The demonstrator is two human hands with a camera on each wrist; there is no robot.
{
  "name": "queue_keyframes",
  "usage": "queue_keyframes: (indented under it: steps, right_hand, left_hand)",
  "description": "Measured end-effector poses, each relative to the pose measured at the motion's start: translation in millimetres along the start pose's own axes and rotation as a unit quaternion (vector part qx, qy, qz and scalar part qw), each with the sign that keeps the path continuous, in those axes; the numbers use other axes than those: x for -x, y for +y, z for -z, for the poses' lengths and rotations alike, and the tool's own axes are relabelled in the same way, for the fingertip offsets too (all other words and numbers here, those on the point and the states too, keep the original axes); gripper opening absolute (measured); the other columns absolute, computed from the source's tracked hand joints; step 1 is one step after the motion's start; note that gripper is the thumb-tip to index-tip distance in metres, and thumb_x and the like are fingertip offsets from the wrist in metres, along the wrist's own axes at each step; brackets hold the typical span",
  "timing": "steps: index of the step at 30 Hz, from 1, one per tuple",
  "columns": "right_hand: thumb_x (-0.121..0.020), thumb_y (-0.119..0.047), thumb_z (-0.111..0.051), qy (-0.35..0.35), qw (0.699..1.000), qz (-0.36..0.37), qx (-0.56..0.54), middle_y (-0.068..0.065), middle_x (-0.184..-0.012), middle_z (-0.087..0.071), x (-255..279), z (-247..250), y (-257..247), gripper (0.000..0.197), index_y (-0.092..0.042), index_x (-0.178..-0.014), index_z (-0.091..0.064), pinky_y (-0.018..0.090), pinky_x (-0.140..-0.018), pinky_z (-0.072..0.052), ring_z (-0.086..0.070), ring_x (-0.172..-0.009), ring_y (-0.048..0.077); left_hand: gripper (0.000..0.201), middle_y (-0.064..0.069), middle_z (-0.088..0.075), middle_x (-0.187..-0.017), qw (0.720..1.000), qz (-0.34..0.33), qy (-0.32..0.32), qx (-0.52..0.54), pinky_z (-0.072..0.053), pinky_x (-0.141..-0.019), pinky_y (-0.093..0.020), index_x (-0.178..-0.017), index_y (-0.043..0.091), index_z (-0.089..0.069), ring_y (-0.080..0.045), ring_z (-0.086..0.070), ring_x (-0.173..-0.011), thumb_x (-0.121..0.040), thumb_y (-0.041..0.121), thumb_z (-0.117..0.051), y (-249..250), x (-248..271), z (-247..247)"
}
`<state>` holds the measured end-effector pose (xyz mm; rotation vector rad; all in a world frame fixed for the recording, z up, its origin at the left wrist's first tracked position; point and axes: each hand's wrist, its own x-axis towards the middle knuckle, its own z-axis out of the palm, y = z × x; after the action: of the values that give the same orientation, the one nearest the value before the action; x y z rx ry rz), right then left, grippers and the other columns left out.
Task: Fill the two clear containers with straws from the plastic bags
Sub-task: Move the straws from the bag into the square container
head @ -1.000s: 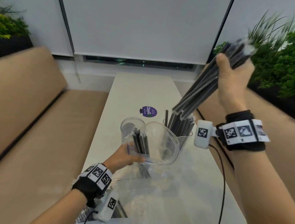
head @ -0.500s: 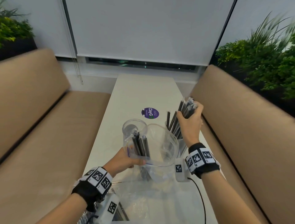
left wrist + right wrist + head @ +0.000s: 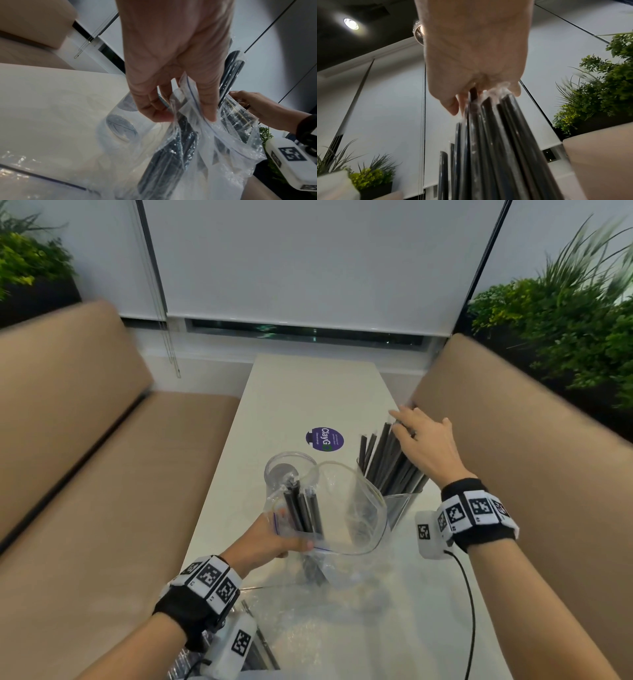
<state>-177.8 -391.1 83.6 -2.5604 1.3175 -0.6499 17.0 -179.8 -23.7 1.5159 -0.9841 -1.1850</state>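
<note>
Both forearms are bare, with no sleeves showing. Each wrist wears a black fabric band (image 3: 478, 517) carrying a row of white tiles printed with black square codes. A white rounded box (image 3: 428, 534) bearing one such code hangs below the right wrist, with a thin black cable (image 3: 471, 607) trailing from it. A matching box (image 3: 236, 645) sits under the left wrist. What may be a ring shows on a right finger (image 3: 413, 434), though it is blurred.

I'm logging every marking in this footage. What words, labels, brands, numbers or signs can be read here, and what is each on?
"ClayG": white letters on the round purple sticker on the white table, reading sideways in the head view.
Smaller lines of print beside it on the same sticker: too small to read.
Black-and-white square code markers on the wristbands and the white wrist cameras: patterns, no words.
No print can be made out on the plastic bag or the straws.
</note>
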Motion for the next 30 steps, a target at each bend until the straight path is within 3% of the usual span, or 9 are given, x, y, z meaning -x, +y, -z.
queue_keyframes:
  steps: [3, 6, 8, 11, 13, 18, 21, 25, 30]
  right_hand:
    - [-0.102, -0.033, -0.042, 0.051, 0.998, 0.015, 0.028, 0.003, -0.151, -0.046, 12, 4, -12, 0.036, -0.022, -0.132, -0.058, 0.063, -0.114, -0.008, -0.035, -0.144, 0.026]
    - [-0.094, -0.019, -0.053, 0.22, 0.962, 0.099, -0.126, 0.008, -0.113, -0.071, 47, 4, -45, 0.026, -0.009, -0.111, -0.069, 0.023, -0.097, -0.038, -0.064, -0.103, 0.018]
    - [-0.092, -0.019, -0.062, 0.124, 0.962, 0.112, -0.217, 0.001, -0.099, -0.073, 78, -8, -72, 0.02, -0.012, -0.11, -0.07, 0.006, -0.08, -0.043, -0.063, -0.084, 0.005]
    - [-0.082, -0.04, -0.073, -0.089, 0.958, 0.06, -0.267, -0.005, -0.11, -0.066, 108, -45, -95, 0.052, -0.021, -0.128, -0.057, 0.01, -0.084, -0.046, -0.062, -0.098, 0.006]
    - [-0.078, -0.039, -0.077, -0.113, 0.957, 0.048, -0.263, -0.003, -0.11, -0.06, 115, -74, -99, 0.051, -0.022, -0.123, -0.056, 0.005, -0.079, -0.038, -0.056, -0.096, 0.006]
    - [-0.087, -0.016, -0.066, -0.034, 0.946, -0.01, -0.321, -0.008, -0.071, -0.042, 113, -92, -105, 0.033, -0.029, -0.073, -0.04, 0.011, -0.057, -0.034, -0.041, -0.059, 0.001]
    - [-0.094, -0.02, -0.062, -0.013, 0.93, -0.027, -0.365, -0.002, -0.066, -0.048, 101, -68, -100, 0.025, -0.016, -0.075, -0.046, 0.016, -0.055, -0.036, -0.043, -0.055, 0.004]
    - [-0.094, -0.023, -0.063, 0.053, 0.884, -0.038, -0.462, 0.003, -0.078, -0.073, 71, -12, -90, 0.01, -0.014, -0.09, -0.063, 0.038, -0.083, -0.058, -0.072, -0.077, 0.015]
    - [-0.096, -0.014, -0.058, 0.213, 0.808, -0.006, -0.549, 0.007, -0.08, -0.068, 36, 81, -78, 0.005, -0.011, -0.094, -0.056, 0.033, -0.075, -0.061, -0.068, -0.072, 0.018]
  left_hand:
    - [0.029, 0.011, -0.07, -0.071, 1.0, -0.001, 0.0, -0.002, -0.043, -0.056, -0.018, -0.099, 0.016, -0.069, 0.002, -0.057, -0.06, -0.075, 0.002, -0.079, 0, -1, 0]
    - [0.032, 0.009, -0.07, -0.075, 1.0, -0.003, -0.003, 0.003, -0.044, -0.057, -0.019, -0.103, 0.012, -0.069, 0.0, -0.057, -0.062, -0.074, 0.003, -0.079, 1, 0, -1]
    - [0.034, 0.006, -0.07, -0.079, 1.0, -0.01, -0.008, 0.007, -0.046, -0.058, -0.02, -0.102, 0.013, -0.069, -0.003, -0.058, -0.066, -0.07, 0.007, -0.08, 3, 1, -2]
    - [0.03, 0.008, -0.068, -0.075, 0.999, -0.031, -0.026, 0.008, -0.049, -0.06, -0.02, -0.096, 0.017, -0.068, -0.003, -0.06, -0.068, -0.073, 0.0, -0.078, 7, 2, -7]
    - [0.031, 0.01, -0.069, -0.072, 0.998, -0.045, -0.039, -0.004, -0.052, -0.062, -0.019, -0.094, 0.015, -0.068, 0.0, -0.062, -0.07, -0.076, -0.01, -0.072, 11, 3, -12]
    - [0.039, 0.006, -0.075, -0.088, 0.997, -0.067, -0.05, 0.001, -0.054, -0.069, -0.016, -0.104, 0.009, -0.067, -0.003, -0.069, -0.083, -0.074, -0.015, -0.071, 19, 9, -18]
    - [0.031, 0.006, -0.075, -0.086, 0.997, -0.062, -0.032, 0.011, -0.054, -0.066, -0.017, -0.105, 0.015, -0.067, -0.005, -0.067, -0.079, -0.08, -0.003, -0.073, 23, 7, -13]
    - [0.028, 0.01, -0.073, -0.082, 0.998, -0.057, -0.002, 0.005, -0.051, -0.06, -0.014, -0.107, 0.018, -0.068, -0.001, -0.064, -0.073, -0.082, 0.008, -0.074, 28, 4, -6]
    - [0.026, -0.003, -0.073, -0.094, 0.999, -0.038, 0.018, -0.002, -0.052, -0.062, -0.018, -0.105, 0.017, -0.068, -0.009, -0.062, -0.078, -0.081, 0.01, -0.075, 24, 3, 0]
